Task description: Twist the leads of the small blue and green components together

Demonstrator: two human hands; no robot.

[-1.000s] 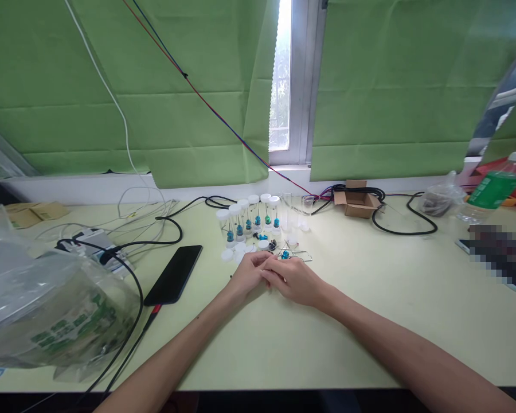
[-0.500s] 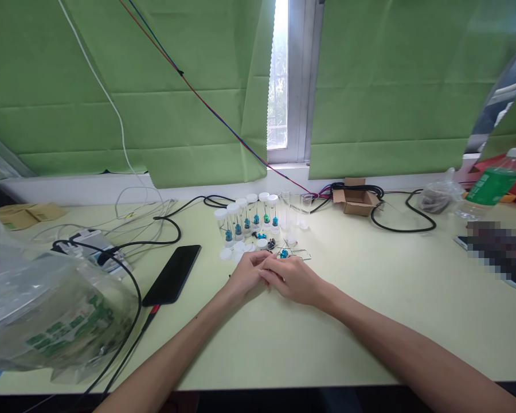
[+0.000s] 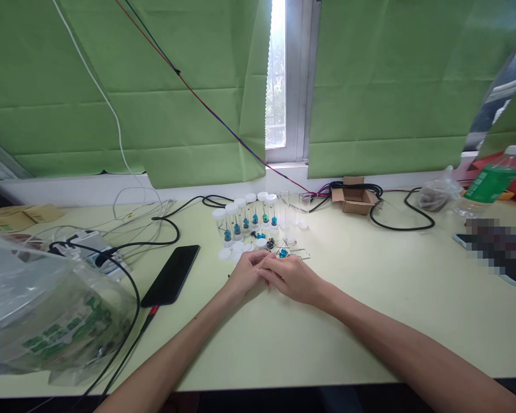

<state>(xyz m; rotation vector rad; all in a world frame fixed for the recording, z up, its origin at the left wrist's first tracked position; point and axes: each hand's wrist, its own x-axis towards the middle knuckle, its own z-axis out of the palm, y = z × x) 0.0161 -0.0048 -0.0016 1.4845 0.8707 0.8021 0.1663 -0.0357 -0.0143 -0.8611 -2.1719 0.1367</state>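
Note:
My left hand (image 3: 248, 272) and my right hand (image 3: 293, 277) meet at the middle of the table, fingers closed together. Whatever they pinch is hidden behind the fingers. Just beyond them lie small blue parts (image 3: 283, 252) with thin metal rods (image 3: 301, 250), partly covered by my right hand. Behind my hands stand several clear tubes (image 3: 237, 223) with white caps, each holding a rod and a blue or green piece. Loose white caps (image 3: 225, 254) lie in front of the tubes, near my left hand. Dark small parts (image 3: 270, 244) sit beside them.
A black phone (image 3: 172, 275) lies left of my arms, near a bulging plastic bag (image 3: 60, 321) and tangled cables (image 3: 137, 243). Uncapped clear tubes (image 3: 284, 213) stand at the back. An open cardboard box (image 3: 356, 201) and a green-labelled bottle (image 3: 493, 182) are to the right.
The whole view has shifted very slightly. My hands keep the same closed pose, and no object has visibly moved on the table.

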